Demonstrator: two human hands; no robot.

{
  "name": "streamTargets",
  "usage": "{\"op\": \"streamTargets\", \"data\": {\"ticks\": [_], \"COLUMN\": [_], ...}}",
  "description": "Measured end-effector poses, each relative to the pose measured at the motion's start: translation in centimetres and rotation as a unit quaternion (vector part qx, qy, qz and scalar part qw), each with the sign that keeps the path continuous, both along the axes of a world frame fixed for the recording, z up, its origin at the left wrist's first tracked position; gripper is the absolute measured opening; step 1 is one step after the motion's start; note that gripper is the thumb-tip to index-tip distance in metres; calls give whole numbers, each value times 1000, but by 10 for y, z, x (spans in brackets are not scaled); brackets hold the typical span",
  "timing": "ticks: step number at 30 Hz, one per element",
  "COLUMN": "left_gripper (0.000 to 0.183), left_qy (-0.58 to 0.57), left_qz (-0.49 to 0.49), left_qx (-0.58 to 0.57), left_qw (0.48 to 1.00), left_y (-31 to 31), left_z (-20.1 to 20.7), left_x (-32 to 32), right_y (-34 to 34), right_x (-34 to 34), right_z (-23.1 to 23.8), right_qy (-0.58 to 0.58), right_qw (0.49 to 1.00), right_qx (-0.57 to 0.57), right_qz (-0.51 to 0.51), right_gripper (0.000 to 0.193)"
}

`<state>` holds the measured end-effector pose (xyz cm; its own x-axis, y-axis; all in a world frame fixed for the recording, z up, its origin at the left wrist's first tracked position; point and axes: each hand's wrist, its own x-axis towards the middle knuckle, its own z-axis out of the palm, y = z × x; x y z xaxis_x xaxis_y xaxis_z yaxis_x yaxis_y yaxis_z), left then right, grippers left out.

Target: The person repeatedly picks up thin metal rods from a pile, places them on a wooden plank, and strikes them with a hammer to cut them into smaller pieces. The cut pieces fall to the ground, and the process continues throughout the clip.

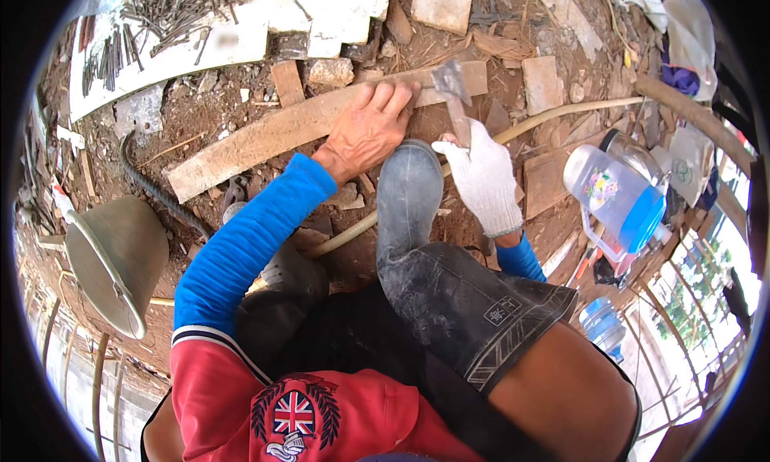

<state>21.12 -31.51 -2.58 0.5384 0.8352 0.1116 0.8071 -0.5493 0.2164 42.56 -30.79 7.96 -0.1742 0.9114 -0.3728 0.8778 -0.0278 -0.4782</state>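
Observation:
My bare left hand [369,129] is closed over a long, dusty wooden plank [265,141], its fingers curled across the top edge. The plank slants up to the right across the dirt, beyond my grey rubber boot [409,189]. In a white knitted glove, my right hand [481,173] grips a short-handled tool with a broad grey metal head [451,82]. That head overlaps the plank near its right end; it is smeared, so hatchet or hammer cannot be told apart, nor whether it touches the wood.
A bucket [120,253] stands at left, near a dark bent bar [156,185]. Several nails or short rods [172,17] lie on a white sheet [241,45] at far left. A clear jug with a blue lid [613,193] lies at right. A pale pole [553,113] runs across the rubble.

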Motion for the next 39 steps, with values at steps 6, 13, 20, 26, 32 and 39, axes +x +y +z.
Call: {"op": "streamTargets", "data": {"ticks": [6,13,20,26,32,39], "left_gripper": [61,26,20,16,10,19], "left_qy": [-18,-111,-95,-112,-273,-198], "left_qz": [12,69,98,250,207,-10], "left_qx": [-32,3,-14,-7,-45,-31], "left_qw": [999,991,990,962,938,980], "left_y": [-4,20,30,59,55,57], "left_z": [6,17,26,30,28,31], "left_x": [-6,20,3,-99,-95,-9], "right_y": [-12,3,12,22,34,23], "right_x": [-1,0,-15,-9,-3,10], "right_z": [9,0,27,25,7,15], "right_qy": [48,67,199,227,234,206], "right_qw": [998,959,915,897,889,887], "right_qx": [33,-162,-114,-143,-163,-168], "right_qz": [-5,-222,-332,-352,-359,-378], "right_gripper": [49,40,48,45,35,48]}}
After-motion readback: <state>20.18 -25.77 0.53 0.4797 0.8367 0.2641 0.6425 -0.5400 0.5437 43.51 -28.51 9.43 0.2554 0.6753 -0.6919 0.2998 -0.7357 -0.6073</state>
